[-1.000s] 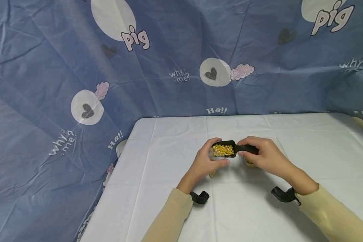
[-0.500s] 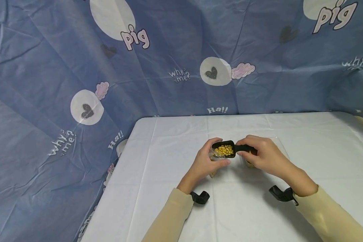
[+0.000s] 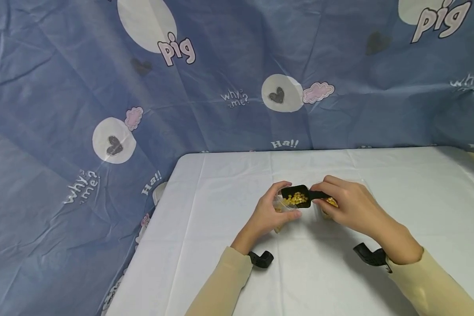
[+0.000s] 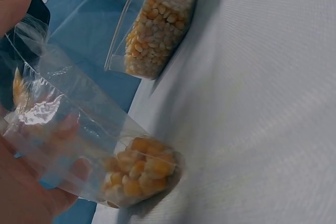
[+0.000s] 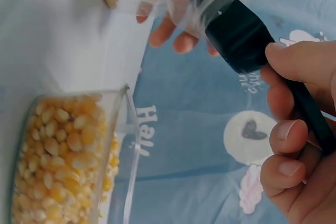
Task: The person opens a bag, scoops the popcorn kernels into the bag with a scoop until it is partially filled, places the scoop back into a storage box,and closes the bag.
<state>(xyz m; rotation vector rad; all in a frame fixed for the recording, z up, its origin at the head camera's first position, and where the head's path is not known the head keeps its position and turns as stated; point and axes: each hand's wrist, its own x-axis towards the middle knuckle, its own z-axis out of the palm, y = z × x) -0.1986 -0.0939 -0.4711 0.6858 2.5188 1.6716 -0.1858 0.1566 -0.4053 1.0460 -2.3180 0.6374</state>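
My left hand (image 3: 262,215) grips a clear plastic bag (image 4: 86,98) near its mouth, thumb toward me. Corn kernels (image 4: 142,169) are gathered in the bottom of the bag, close to the tabletop. With my right hand (image 3: 351,204) I hold a black scoop (image 5: 239,32) by its handle. The scoop's front end reaches into the bag's opening, and its bowl tips toward the bag. Kernels lie in the scoop, bunched toward its front and near side. In the head view, my left fingers and the scoop hide part of the bag.
A clear rectangular container (image 5: 121,145) of corn kernels stands on the white-covered table (image 3: 221,263), right of the bag and partly behind my right hand. Behind the table hangs a blue printed cloth (image 3: 221,52).
The scoop has tilted further, and the kernels in it have dwindled and slid toward the bag. My right wrist has turned slightly; my left hand has stayed nearly in place.
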